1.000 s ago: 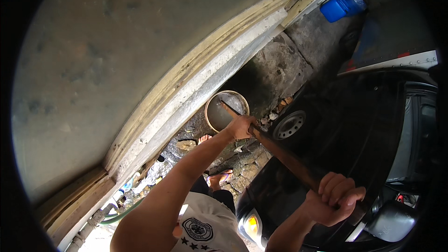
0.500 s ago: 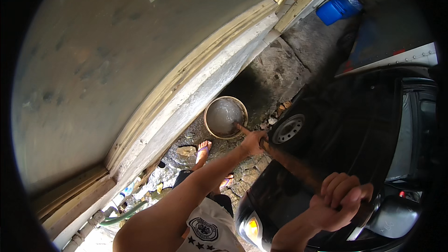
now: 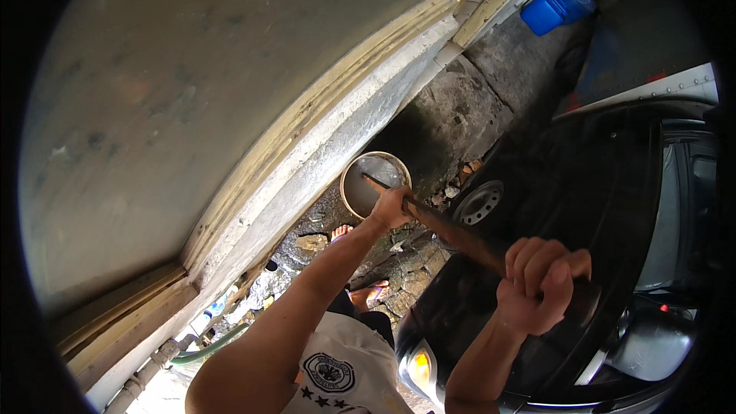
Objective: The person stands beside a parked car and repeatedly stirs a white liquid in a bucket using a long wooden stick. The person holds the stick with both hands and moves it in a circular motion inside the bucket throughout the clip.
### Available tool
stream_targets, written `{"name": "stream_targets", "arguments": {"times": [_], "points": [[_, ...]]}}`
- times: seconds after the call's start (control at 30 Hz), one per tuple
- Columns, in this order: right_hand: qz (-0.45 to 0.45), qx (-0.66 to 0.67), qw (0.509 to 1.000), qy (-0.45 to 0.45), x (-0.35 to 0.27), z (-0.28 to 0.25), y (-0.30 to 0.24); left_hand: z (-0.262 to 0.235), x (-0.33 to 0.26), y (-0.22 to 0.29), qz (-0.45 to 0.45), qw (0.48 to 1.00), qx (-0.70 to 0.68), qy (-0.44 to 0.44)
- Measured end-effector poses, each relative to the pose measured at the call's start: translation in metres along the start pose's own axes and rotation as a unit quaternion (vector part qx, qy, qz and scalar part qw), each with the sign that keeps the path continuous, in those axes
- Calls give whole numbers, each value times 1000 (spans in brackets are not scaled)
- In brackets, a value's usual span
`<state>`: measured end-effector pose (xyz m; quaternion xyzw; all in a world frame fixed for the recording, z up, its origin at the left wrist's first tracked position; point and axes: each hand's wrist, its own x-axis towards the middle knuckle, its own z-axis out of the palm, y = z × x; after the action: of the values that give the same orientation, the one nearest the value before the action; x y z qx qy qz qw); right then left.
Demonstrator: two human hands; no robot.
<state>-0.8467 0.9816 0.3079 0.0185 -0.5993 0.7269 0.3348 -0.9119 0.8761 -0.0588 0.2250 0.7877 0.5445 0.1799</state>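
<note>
A long wooden stick (image 3: pixel 452 234) slants from the right down into a round, pale-rimmed bucket (image 3: pixel 346 203). Grey, cloudy liquid (image 3: pixel 381 169) fills part of the bucket, and the stick's lower end reaches into it. My left hand (image 3: pixel 392 208) is wrapped round the stick's lower part, over the bucket's near rim. Higher up, by the dark vehicle, my right hand (image 3: pixel 540 284) grips the stick's upper part with curled fingers. What the submerged tip looks like is hidden by the liquid.
A black vehicle (image 3: pixel 567 199) stands close on the right, its wheel (image 3: pixel 479 203) near the bucket. Along the left runs a wall with a white ledge (image 3: pixel 337 115). Loose stones (image 3: pixel 312 242) lie on wet ground by my feet (image 3: pixel 368 295). A blue container (image 3: pixel 558 6) is at the far right.
The stick's lower end has swung from the bucket's near right side toward its far left. My left hand has moved left and farther away; my right hand has shifted slightly left and away.
</note>
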Motion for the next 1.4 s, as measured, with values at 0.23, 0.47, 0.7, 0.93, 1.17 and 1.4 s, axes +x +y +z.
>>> {"name": "stream_targets", "arguments": {"times": [0.23, 0.47, 0.7, 0.93, 1.17, 1.4], "points": [[52, -63, 995, 55, 8, -21, -35, 61, -45, 32, -58, 996, -63, 9], [-25, -107, 994, 21, -7, -33, -63, 85, 4, 43, 64, 994, -64, -57], [-15, -51, 998, 36, -19, -41, -31, 41, 13, 16, 53, 996, 37, -54], [70, -65, 991, 94, 0, -60, -30, 58, -33, 23, -63, 998, 7, -6], [52, -15, 998, -39, 13, -55, -73, 80, -31, 63, 42, 998, -43, -1], [-94, -103, 971, 196, 4, -33, -101, 62, -28, 98, 31, 996, -80, 25]]}}
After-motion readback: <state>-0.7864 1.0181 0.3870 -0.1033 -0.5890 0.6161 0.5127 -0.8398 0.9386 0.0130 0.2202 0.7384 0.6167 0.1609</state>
